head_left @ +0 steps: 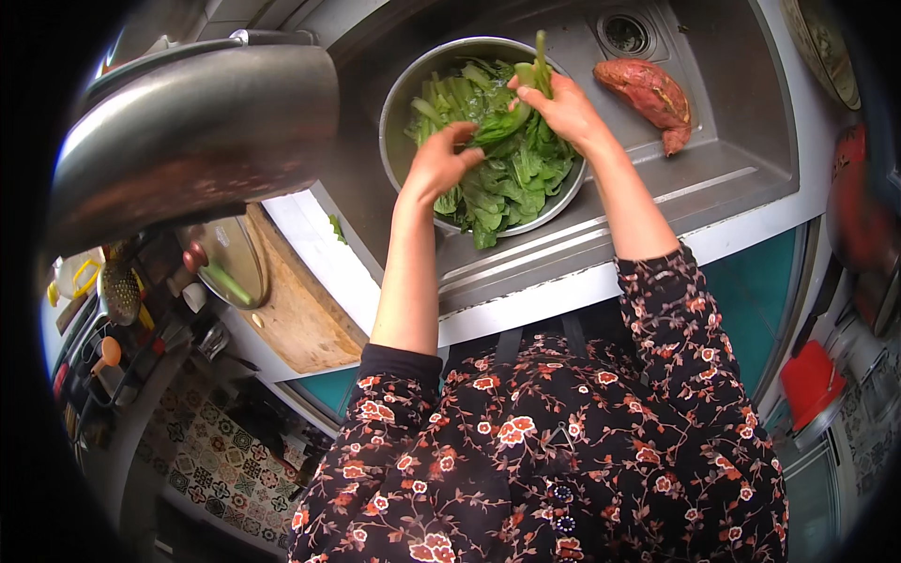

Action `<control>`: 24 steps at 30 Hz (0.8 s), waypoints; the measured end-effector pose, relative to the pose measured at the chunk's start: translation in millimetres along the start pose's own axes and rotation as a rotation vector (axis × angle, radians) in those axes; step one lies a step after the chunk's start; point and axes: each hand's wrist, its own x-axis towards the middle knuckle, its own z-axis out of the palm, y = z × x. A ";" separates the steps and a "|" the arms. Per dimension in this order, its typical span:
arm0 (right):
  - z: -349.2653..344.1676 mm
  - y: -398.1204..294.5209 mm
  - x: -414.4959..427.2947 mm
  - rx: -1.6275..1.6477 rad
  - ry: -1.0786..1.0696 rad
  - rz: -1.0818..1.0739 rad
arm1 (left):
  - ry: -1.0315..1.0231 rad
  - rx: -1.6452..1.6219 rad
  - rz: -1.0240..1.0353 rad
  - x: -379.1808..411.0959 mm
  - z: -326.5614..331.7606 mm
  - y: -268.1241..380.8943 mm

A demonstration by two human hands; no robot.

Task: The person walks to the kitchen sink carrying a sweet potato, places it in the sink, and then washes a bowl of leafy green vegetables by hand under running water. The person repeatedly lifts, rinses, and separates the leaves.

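Observation:
A round metal basin [389, 127] stands in the stainless steel sink, filled with leafy greens [521, 183] and some water. My right hand [563, 112] grips a few green stalks [540, 67] at the basin's right side, their leaves hanging down into the heap. Over the left part of the greens, my left hand [440, 165] has its thumb and fingers apart, with nothing seen between them. Its fingertips are slightly blurred; I cannot tell whether they touch the leaves.
A sweet potato [647, 98] lies in the sink [746, 119] near the drain [626, 35]. A large metal pan [204, 134] juts in at upper left. Beside the sink are a wooden cutting board [303, 310], a glass lid [236, 246] and a leaf scrap [337, 229].

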 end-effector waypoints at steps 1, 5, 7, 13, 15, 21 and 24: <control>-1.9 -10.8 -4.7 0.015 -0.040 -0.090 | 0.033 -0.195 -0.005 3.3 -5.1 -2.5; 3.4 -26.9 -16.3 -0.055 0.067 -0.176 | 0.376 0.072 -0.137 35.2 6.6 -11.3; 10.6 -47.6 -25.0 0.036 0.105 -0.130 | 0.368 0.384 -0.156 43.0 14.4 4.9; 0.4 -82.4 -42.5 0.210 0.098 -0.198 | 0.457 0.000 -0.150 41.4 25.5 -3.7; -2.3 -79.4 -41.9 0.122 0.118 -0.137 | 0.491 -0.387 -0.052 33.2 24.7 -13.6; 8.3 -45.1 -26.2 -0.287 0.066 -0.019 | 0.365 -0.739 0.139 1.5 0.7 5.6; 19.9 -56.4 -24.9 -0.067 0.000 -0.085 | 0.176 -0.681 0.104 -19.5 -24.0 53.2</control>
